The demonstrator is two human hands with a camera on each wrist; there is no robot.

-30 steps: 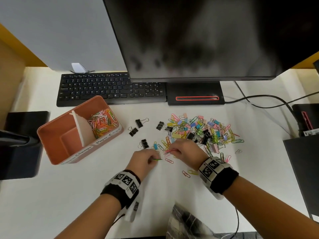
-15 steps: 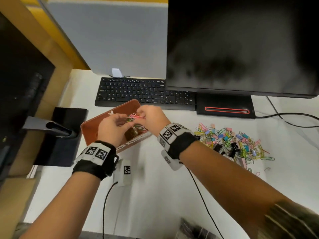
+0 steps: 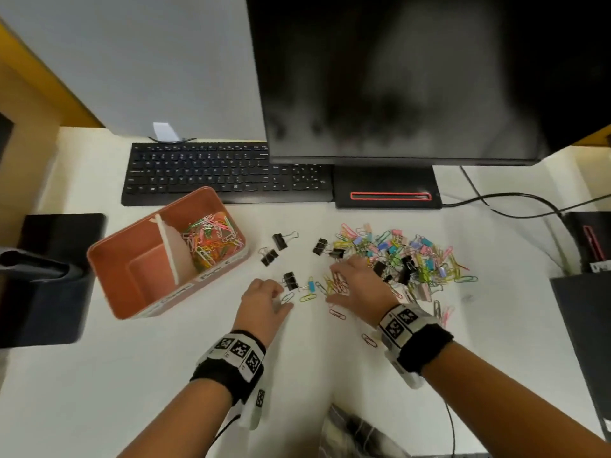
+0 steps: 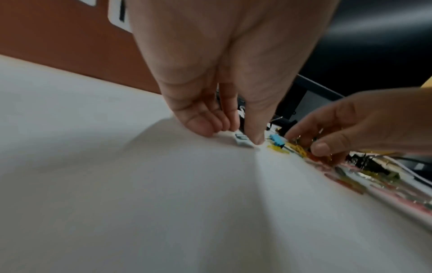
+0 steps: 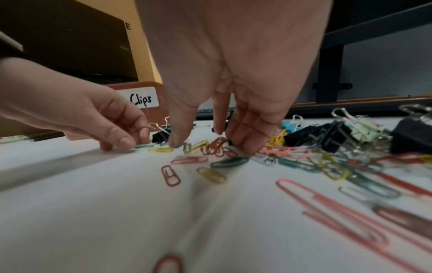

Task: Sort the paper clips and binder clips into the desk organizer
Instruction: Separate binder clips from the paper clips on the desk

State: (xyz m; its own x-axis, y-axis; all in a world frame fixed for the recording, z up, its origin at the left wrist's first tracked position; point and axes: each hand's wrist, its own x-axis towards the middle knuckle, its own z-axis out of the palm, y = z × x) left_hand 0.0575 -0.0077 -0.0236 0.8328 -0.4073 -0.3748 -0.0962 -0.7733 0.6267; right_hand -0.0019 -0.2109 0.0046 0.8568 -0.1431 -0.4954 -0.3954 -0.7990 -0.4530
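Both hands were down on the white desk [image 3: 99,375], working the near-left edge of the mixed clip pile [image 3: 406,259].

Left hand [image 3: 263,305]: fingertips curled onto a single grey-green paper clip [image 3: 287,297] lying flat, thumb and forefinger closing on it. Whether it was lifted yet, I could not tell.

Right hand [image 3: 360,285]: fingers spread and arched over a small cluster of red and yellow paper clips [image 5: 210,147], tips touching the desk around them. Nothing plainly gripped; half open, raking.

Orange desk organizer [image 3: 109,259] stood left of the pile, white divider upright. Its compartment nearer the pile held coloured paper clips; the other looked empty. A label on its wall read "Clips". Four black binder clips [image 3: 279,241] lay loose between organizer and pile, a small blue one [image 3: 311,285] just beside the left hand.

Handling, as I judged it: paper clips are light, thin wire, flat on a smooth top, so hard to get a nail under; better slid together and pinched at one end, or scooped in a bunch. They tangle. Binder clips are stiffer and chunkier; take them by the body or wire handles.

Surroundings: black keyboard [image 3: 224,173] and monitor [image 3: 413,77] behind the pile, cables to its right, grey partition beyond.
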